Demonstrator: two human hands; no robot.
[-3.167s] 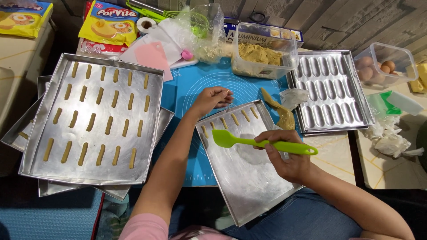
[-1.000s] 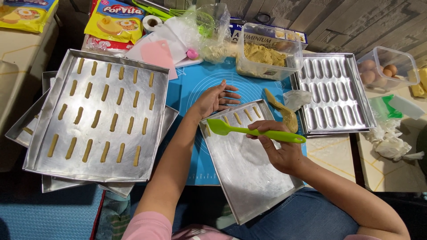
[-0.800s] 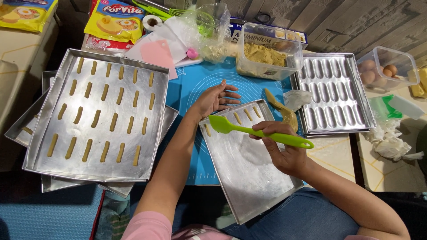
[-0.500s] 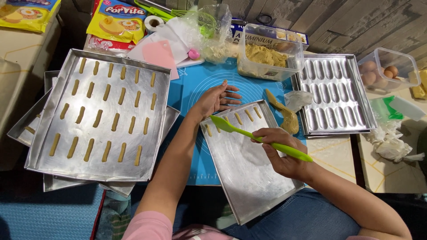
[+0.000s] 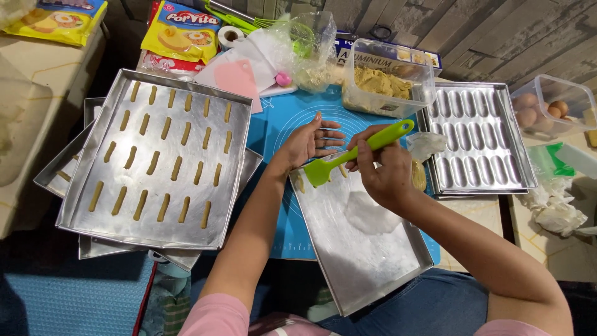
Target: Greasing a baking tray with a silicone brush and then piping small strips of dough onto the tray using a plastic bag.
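Fingers of the right hand point(image 5: 382, 174) clamp a green silicone spatula point(image 5: 357, 152), blade angled down onto the small baking tray's point(image 5: 373, 255) far edge. The left hand point(image 5: 308, 140), spread flat, steadies that tray's corner on the blue mat point(image 5: 280, 127). Cluttered surface; blue floor mat below.

The right hand point(image 5: 385, 177) is gripping a green spatula point(image 5: 354, 155), its blade lying at the far-left corner of the small metal tray point(image 5: 367, 255). The left hand point(image 5: 308, 140) is resting flat, fingers spread, on the blue mat point(image 5: 280, 124) just beyond that tray. Rows of dough sticks are sitting on the big tray point(image 5: 81, 205) to the left; a tub of dough point(image 5: 385, 87) is standing at the mat's far edge.
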